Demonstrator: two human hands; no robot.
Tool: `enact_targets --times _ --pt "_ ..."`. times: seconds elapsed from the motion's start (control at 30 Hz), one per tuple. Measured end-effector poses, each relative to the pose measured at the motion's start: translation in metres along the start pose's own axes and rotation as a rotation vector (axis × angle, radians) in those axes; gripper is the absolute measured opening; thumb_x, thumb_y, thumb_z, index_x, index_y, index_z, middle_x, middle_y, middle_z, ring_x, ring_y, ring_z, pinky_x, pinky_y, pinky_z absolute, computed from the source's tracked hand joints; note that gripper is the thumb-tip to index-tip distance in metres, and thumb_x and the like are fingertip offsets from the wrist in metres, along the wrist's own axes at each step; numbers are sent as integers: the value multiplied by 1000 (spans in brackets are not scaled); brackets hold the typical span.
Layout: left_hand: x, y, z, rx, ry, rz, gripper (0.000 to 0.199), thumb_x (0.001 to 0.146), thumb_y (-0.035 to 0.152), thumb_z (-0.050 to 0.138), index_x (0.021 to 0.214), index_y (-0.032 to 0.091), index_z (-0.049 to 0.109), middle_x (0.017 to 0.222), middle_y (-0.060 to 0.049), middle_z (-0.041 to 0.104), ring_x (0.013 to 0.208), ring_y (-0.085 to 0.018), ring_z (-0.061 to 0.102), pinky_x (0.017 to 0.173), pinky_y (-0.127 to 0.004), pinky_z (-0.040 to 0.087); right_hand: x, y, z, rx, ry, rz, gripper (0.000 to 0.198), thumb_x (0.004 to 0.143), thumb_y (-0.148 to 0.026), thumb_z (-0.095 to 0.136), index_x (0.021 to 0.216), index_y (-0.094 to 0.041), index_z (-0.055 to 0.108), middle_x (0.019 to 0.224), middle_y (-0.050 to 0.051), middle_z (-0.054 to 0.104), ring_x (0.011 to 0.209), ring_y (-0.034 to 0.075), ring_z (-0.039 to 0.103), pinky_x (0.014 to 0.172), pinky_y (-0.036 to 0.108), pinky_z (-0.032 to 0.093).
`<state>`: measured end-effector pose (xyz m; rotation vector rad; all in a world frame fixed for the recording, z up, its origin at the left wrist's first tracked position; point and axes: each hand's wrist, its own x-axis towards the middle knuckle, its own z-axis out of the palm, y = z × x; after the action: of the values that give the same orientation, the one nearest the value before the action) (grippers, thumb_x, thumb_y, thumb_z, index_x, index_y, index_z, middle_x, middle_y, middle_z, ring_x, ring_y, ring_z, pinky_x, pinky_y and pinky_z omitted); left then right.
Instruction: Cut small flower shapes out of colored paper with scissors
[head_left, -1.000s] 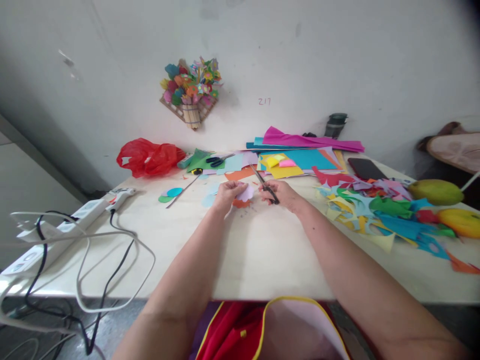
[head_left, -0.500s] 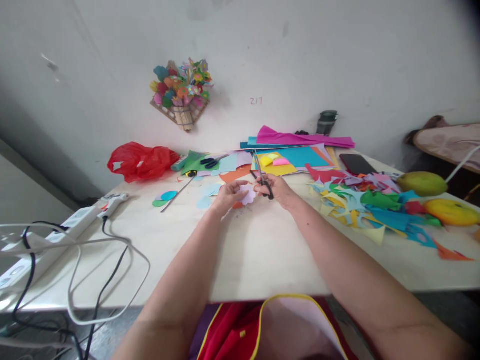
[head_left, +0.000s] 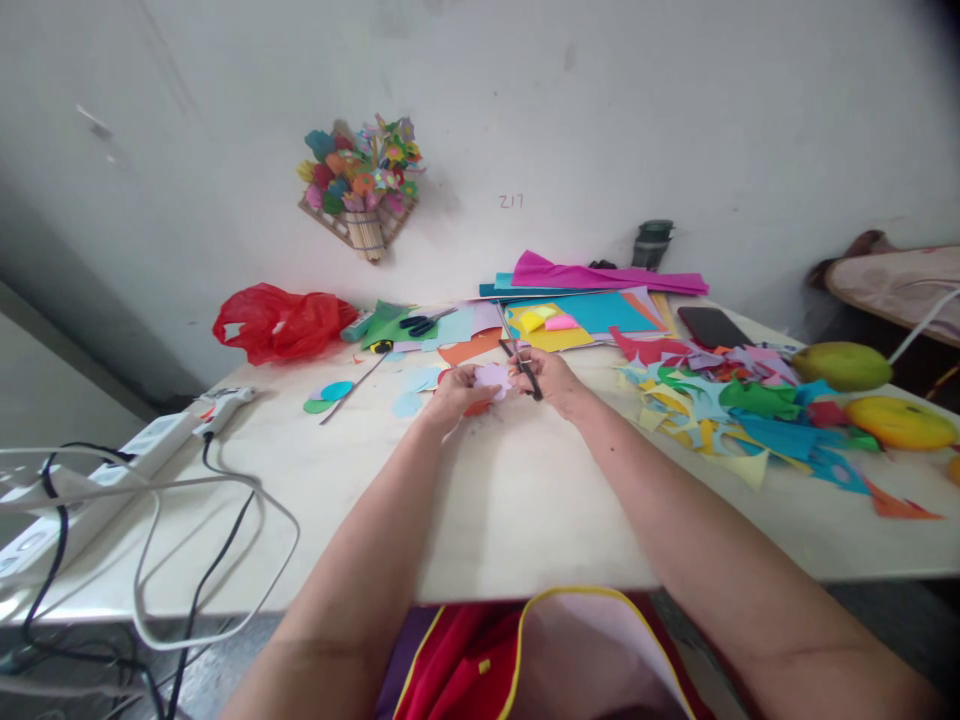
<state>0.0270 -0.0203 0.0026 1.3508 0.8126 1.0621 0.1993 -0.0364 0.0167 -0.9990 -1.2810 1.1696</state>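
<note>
Between my hands is a small lilac paper piece (head_left: 491,379) with a scalloped edge. My left hand (head_left: 459,396) pinches it from the left side. In my right hand (head_left: 551,380) is a pair of scissors (head_left: 530,378), dark-handled, with the blades pointing up and away; my right fingertips are close to the paper's right edge, and I cannot tell whether they grip it. An orange-red paper piece (head_left: 478,407) lies just under the lilac one. Light blue paper circles (head_left: 409,403) rest on the table left of my left hand.
Colourful paper scraps (head_left: 750,410), a phone (head_left: 712,328) and yellow-green fruits (head_left: 843,366) lie on the right. Paper sheets (head_left: 615,312) are stacked at the back. A red plastic bag (head_left: 281,322), second scissors (head_left: 418,325), a power strip (head_left: 154,445) and loose cables (head_left: 259,487) occupy the left.
The lilac paper has turned slightly and shifted a little up in my fingers. My left fingers have closed in on it. The scissors in my right hand have tilted slightly left.
</note>
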Motion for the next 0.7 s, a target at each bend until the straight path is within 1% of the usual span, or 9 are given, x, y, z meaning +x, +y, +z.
enact_targets --times 0.13,0.23,0.33,0.43,0.53,0.6,0.7 --pt "-1 -1 -3 -75 27 -23 33 49 28 84 70 12 64 64 -2 65 55 -11 60 55 -23 47 0 0 3 17 8 3 38 46 -13 79 79 -17 59 54 -6 59 50 8 52 51 22 47" --pt "-2 -1 -4 -140 55 -38 34 48 28 85 65 12 60 61 -1 64 53 -11 59 55 -22 47 -1 0 5 5 3 10 39 47 -14 80 79 -17 58 53 -6 59 48 8 52 50 22 46" --pt "-2 1 -5 -173 76 -29 33 48 27 85 67 12 61 63 -1 65 56 -11 61 60 -23 50 -1 1 4 6 -5 2 37 50 -16 80 80 -17 58 55 -5 60 46 9 53 49 23 45" --pt "-2 2 -6 -194 91 2 35 49 27 85 74 11 65 68 -2 67 62 -12 65 66 -24 53 -1 0 1 21 -7 3 37 52 -17 80 80 -17 57 57 -4 61 45 10 53 48 23 44" --pt "-1 2 -8 -195 102 8 40 51 29 85 80 10 65 72 -5 69 67 -16 68 65 -25 54 -2 0 -2 13 -29 37 35 54 -16 78 81 -17 56 56 -4 61 45 10 54 46 23 42" --pt "0 2 -9 -191 112 20 40 53 30 85 81 11 64 74 -5 69 69 -17 68 64 -25 54 -3 0 -3 -13 -52 61 32 57 -16 76 83 -17 57 55 -3 61 45 11 55 44 21 39" --pt "0 1 -9 -203 128 41 40 55 30 84 83 11 65 76 -5 69 72 -17 69 67 -26 55 -5 1 -4 -70 -90 87 31 62 -19 73 88 -17 58 57 -2 62 46 11 57 37 19 30"
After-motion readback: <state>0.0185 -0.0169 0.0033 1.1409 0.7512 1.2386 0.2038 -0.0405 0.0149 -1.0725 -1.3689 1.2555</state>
